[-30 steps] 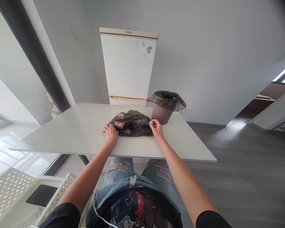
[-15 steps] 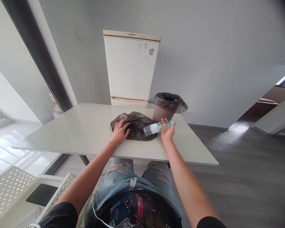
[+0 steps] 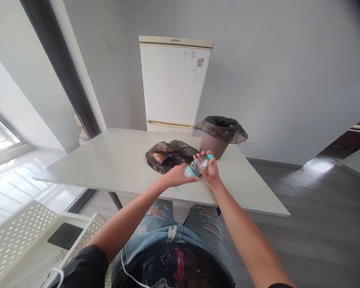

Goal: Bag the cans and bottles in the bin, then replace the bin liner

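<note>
A clear plastic bottle [image 3: 197, 166] with a teal cap and label is held above the white table [image 3: 120, 160], between both hands. My right hand [image 3: 210, 171] is wrapped round its cap end. My left hand [image 3: 177, 177] is closed on its lower end. Just behind the hands, a dark crumpled plastic bag [image 3: 168, 154] lies on the table with something inside it.
A small brown bin [image 3: 219, 138] lined with a dark bag stands at the table's far right. A white fridge [image 3: 174, 82] stands against the wall behind. A white perforated rack [image 3: 21, 236] is at lower left. Grey floor lies to the right.
My right hand pulled the bottle out of the dark bag and brought it toward me. My left hand left the bag and took hold of the bottle's lower end.
</note>
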Available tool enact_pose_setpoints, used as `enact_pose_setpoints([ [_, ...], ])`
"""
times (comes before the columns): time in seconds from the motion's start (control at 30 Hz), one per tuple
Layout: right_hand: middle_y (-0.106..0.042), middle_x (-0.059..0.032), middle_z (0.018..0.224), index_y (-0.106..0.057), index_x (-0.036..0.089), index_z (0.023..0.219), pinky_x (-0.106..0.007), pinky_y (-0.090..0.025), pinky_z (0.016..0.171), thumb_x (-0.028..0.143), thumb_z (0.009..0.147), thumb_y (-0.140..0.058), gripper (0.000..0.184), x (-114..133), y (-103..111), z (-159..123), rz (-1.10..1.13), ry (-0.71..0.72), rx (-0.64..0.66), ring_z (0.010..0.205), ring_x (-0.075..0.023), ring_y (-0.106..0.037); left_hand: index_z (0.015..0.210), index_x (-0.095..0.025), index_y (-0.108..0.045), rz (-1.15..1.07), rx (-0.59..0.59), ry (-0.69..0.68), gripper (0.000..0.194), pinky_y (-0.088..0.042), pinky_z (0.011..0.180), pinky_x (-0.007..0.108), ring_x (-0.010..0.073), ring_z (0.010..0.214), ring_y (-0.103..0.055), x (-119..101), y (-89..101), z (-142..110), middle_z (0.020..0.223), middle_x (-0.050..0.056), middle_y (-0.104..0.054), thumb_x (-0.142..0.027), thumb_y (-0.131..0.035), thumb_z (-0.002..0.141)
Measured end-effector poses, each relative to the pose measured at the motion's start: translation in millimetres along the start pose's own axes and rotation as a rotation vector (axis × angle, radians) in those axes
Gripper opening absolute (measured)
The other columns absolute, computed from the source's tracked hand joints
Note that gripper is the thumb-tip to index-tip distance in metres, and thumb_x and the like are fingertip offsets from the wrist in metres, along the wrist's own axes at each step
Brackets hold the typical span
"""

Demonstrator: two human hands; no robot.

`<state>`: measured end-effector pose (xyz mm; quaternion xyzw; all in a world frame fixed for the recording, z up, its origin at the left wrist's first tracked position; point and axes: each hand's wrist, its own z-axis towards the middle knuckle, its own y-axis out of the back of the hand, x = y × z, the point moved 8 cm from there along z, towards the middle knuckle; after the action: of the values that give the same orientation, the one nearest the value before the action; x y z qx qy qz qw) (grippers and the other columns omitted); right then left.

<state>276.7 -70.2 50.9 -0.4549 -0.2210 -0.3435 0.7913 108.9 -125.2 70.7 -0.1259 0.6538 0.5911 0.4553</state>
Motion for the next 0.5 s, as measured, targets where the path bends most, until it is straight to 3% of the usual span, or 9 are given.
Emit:
enact_pose_setpoints([
  [0.07,-0.068,-0.0015,0.122,-0.068,0.035,0.111,-0.051,-0.053,0.112,0.068,0.075,-0.087,0.052,-4,-2,-1,-0.031,-0.034,0.031,0.115,-0.0246,-0.067,0.11,-0.017,-0.067,0.037,0.022,-0.013,0.06,-0.053,0.078,0.039,0.0324,0.094,-0.071,-6,-7.3,-2,0.102,0.011,-0.075,-0.064,-0.08,0.074],
  [0.13,-0.066,-0.0031,0.135,-0.066,0.038,0.123,-0.051,-0.055,0.108,0.075,0.081,-0.076,0.058,-9,-2,0,-0.073,-0.078,0.057,0.119,-0.026,-0.065,0.11,-0.019,-0.066,-0.046,-0.091,-0.038,0.056,-0.053,0.08,0.037,0.0293,0.095,-0.071,3,13.1,-2,0.102,0.008,-0.075,-0.062,-0.08,0.077],
  [0.17,-0.064,-0.0038,0.138,-0.065,0.038,0.128,-0.051,-0.056,0.104,0.078,0.085,-0.069,0.059,-12,-3,0,-0.109,-0.096,0.078,0.119,-0.0261,-0.065,0.113,-0.019,-0.064,-0.105,-0.192,-0.044,0.058,-0.053,0.081,0.036,0.0275,0.095,-0.071,14,34.1,-1,0.103,0.007,-0.075,-0.062,-0.08,0.077],
  [0.23,-0.068,-0.0052,0.132,-0.067,0.037,0.127,-0.047,-0.058,0.095,0.077,0.092,-0.059,0.054,-16,-6,1,-0.199,-0.117,0.137,0.109,-0.025,-0.066,0.121,-0.02,-0.061,-0.209,-0.475,-0.034,0.062,-0.055,0.085,0.035,0.0247,0.095,-0.071,49,93.8,-1,0.105,0.006,-0.074,-0.058,-0.082,0.077],
  [0.3,-0.072,-0.0058,0.113,-0.073,0.033,0.116,-0.043,-0.057,0.086,0.07,0.096,-0.057,0.045,-20,-10,0,-0.278,-0.125,0.201,0.093,-0.023,-0.065,0.126,-0.019,-0.055,-0.299,-0.773,-0.046,0.061,-0.056,0.085,0.034,0.022,0.095,-0.07,95,159.7,-8,0.11,0.007,-0.072,-0.051,-0.081,0.08],
  [0.37,-0.071,-0.0066,0.092,-0.078,0.027,0.093,-0.04,-0.055,0.078,0.063,0.098,-0.058,0.041,-23,-15,-3,-0.33,-0.151,0.269,0.08,-0.0217,-0.063,0.127,-0.019,-0.052,-0.24,-1.064,0.029,0.061,-0.056,0.09,0.035,0.021,0.099,-0.068,144,216.1,-24,0.116,0.009,-0.068,-0.042,-0.081,0.079],
  [0.43,-0.069,-0.0083,0.077,-0.076,0.023,0.069,-0.039,-0.053,0.073,0.056,0.097,-0.06,0.046,-26,-19,-7,-0.381,-0.197,0.356,0.072,-0.0215,-0.062,0.129,-0.019,-0.048,-0.129,-1.164,0.244,0.065,-0.056,0.091,0.039,0.0233,0.102,-0.066,193,247.0,-36,0.12,0.01,-0.065,-0.036,-0.082,0.076],
  [0.5,-0.07,-0.0098,0.071,-0.07,0.022,0.053,-0.039,-0.053,0.071,0.052,0.094,-0.063,0.051,-27,-22,-12,-0.444,-0.233,0.439,0.068,-0.0219,-0.062,0.131,-0.018,-0.044,-0.104,-1.177,0.326,0.068,-0.056,0.095,0.046,0.0281,0.107,-0.065,227,257.8,-47,0.124,0.014,-0.062,-0.031,-0.081,0.075],
])
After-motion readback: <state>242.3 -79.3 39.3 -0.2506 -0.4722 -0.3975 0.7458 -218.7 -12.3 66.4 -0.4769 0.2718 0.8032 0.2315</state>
